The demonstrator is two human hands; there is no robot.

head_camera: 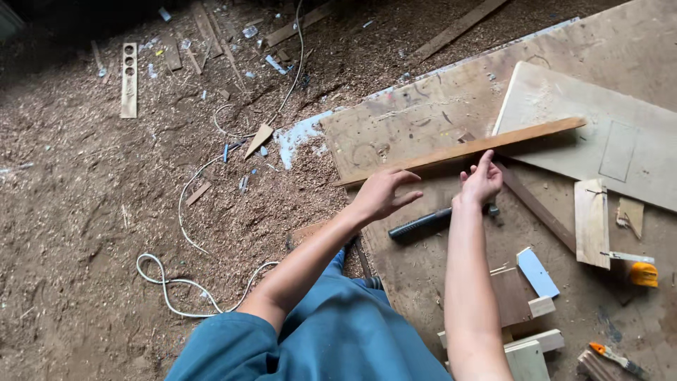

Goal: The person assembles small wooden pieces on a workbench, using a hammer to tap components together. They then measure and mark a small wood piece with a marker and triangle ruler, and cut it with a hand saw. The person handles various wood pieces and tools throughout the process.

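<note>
The black-handled hammer is partly hidden behind the right hand. The long thin brown wooden strip on the plywood board is touched by right fingertips, spread; the left hand is held open just beneath it.

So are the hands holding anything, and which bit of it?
Nothing is gripped. The right hand touches the edge of the long thin brown wooden strip with its fingertips, near its middle. The left hand hovers open by its lower end.

Both hands, left hand and right hand, touch a long wooden strip.
</note>
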